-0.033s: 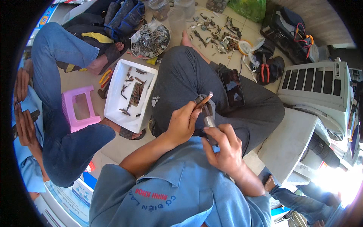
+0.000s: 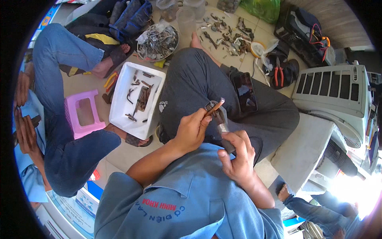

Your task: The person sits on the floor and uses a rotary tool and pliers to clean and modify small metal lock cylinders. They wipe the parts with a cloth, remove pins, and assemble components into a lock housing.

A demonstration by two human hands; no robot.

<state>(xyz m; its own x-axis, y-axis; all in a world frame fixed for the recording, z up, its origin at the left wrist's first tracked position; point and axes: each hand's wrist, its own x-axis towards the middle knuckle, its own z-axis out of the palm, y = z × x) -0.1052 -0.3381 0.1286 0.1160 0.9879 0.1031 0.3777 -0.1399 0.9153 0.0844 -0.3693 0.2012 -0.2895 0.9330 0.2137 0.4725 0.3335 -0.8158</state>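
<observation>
My left hand is closed, pinching a short copper-coloured piece that looks like a tube. The piece lies against the head of a metal hand tool with a silver shaft and a dark end; its exact kind is unclear. My right hand has its fingers and thumb at the tool's dark end. Both hands are over my lap. To the left, a white tray contains several rusty-looking metal parts. A phone rests on my leg.
At left sits a person in jeans, hands partly visible, beside a pink stool. Farther off are a bowl of metal scraps, scattered fittings and red-handled pliers. A white vented unit stands at right.
My right hand and the tool's dark end have shifted slightly to the right, and the thumb has lifted away a little. My left hand has barely moved.
</observation>
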